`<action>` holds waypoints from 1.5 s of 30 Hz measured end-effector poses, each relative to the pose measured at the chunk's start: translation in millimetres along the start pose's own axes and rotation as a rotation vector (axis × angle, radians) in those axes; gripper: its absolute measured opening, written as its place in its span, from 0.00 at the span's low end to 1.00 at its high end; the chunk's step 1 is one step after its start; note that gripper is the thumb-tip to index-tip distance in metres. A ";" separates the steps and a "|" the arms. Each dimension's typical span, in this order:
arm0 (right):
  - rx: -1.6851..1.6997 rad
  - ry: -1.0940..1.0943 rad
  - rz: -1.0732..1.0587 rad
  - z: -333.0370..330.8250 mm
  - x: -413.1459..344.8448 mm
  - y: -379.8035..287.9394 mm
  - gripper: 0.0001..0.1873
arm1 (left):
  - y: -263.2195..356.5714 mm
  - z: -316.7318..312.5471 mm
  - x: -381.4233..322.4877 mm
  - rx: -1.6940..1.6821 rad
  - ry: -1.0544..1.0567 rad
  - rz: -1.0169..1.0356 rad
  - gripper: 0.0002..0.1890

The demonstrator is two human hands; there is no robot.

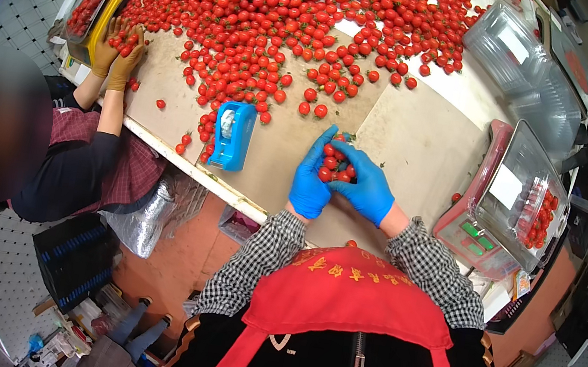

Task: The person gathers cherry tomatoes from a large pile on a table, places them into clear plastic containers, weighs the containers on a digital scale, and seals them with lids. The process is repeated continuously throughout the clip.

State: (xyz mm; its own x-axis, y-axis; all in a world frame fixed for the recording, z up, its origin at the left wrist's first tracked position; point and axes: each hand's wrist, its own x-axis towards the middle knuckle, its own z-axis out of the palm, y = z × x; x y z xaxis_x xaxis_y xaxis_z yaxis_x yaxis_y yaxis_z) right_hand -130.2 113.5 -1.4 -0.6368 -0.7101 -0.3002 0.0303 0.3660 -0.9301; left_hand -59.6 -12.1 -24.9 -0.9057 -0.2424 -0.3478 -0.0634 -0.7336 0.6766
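Note:
Both my hands wear blue gloves and cup several cherry tomatoes [335, 168] between them over the table. My left hand [311, 177] supports the tomatoes from the left, and my right hand [368, 183] curls round them from the right. Left of my hands stands a blue tape dispenser [241, 138] with a roll of clear tape. Beyond them a large heap of cherry tomatoes [264, 2] covers the far part of the table. To the right, a clear plastic box [529, 210] partly filled with tomatoes rests on a red weighing scale [467, 229].
Stacked clear plastic containers [518, 57] lie at the far right. At the left, a co-worker's gloved hands [116, 54] hold tomatoes beside a yellow scale [90, 39] bearing a filled box. The table's near edge [193, 171] runs between us. A single tomato [351, 243] lies near my apron.

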 end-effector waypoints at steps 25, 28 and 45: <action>1.148 0.281 0.000 7.7 25.9 -25.3 0.26 | 16.6 59.6 12.8 0.263 0.087 0.115 0.30; 1.305 0.198 -0.004 13.7 28.5 -4.3 0.28 | 13.9 68.7 8.0 0.734 0.077 0.266 0.28; 1.880 -0.057 0.004 -43.6 -12.4 -39.6 0.29 | 54.7 54.5 -2.3 0.617 0.196 0.418 0.27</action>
State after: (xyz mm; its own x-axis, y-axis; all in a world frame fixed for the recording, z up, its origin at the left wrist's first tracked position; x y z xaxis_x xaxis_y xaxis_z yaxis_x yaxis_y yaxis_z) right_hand -157.1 134.0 48.4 -0.6129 -0.7419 -0.2719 0.7505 -0.6542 0.0933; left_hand -83.8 -17.1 48.3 -0.8186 -0.5719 -0.0532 -0.0066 -0.0833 0.9965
